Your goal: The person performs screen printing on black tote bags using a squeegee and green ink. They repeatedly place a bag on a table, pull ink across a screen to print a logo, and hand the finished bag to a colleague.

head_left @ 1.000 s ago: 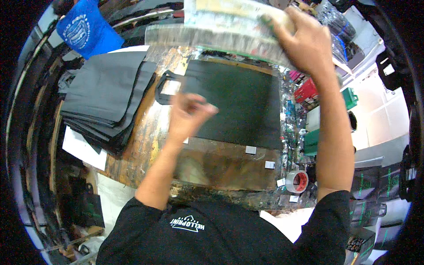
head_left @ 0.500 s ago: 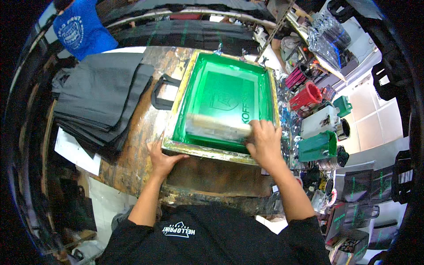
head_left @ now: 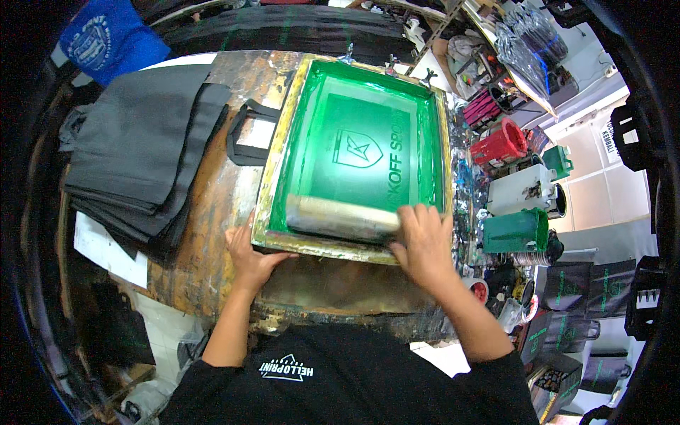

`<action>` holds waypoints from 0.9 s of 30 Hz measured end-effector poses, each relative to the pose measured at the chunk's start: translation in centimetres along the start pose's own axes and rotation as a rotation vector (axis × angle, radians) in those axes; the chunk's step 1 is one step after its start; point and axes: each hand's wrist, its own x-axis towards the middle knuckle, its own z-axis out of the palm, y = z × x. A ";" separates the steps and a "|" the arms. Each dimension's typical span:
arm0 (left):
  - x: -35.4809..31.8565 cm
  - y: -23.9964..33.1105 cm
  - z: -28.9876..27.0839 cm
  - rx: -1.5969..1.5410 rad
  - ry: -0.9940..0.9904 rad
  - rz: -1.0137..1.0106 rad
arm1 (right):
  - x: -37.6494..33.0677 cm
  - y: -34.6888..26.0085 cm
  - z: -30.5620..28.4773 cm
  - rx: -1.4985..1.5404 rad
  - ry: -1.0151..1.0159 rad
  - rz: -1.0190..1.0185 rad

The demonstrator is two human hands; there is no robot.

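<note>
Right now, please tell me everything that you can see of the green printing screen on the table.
The printing screen has a rectangular, wood-like frame, yellowish and stained, around a green, ink-smeared sheet. A darker shield-shaped emblem and lettering show. It lies slightly turned over the worn table, with metal-looking fittings by its far edge. The left hand touches its near left corner; inside, a scraper held by the right hand appears to rest near the closest side.

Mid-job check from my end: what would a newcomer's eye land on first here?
Most likely the vivid green screen mid-view, with the right hand holding a squeegee across its near end and the left hand at its near-left corner. Then the tall stack of dark fabric on the left, and the red bucket to the right.
</note>
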 end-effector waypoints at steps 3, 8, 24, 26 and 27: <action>-0.3 -0.5 0.3 -0.017 0.000 -0.015 | -0.2 -0.8 0.9 -0.046 0.027 0.058; -0.2 -0.4 0.3 -0.036 0.010 -0.010 | 3.7 0.7 2.4 -0.045 0.124 0.065; -0.3 -0.6 -0.1 0.015 -0.039 0.008 | 25.2 11.9 7.5 -0.183 0.353 0.050; -0.5 -0.8 0.1 0.010 0.018 0.032 | 27.6 13.4 7.8 -0.190 0.454 0.007; -0.6 -0.8 0.2 0.006 0.046 0.047 | 28.6 14.0 7.5 -0.174 0.369 0.037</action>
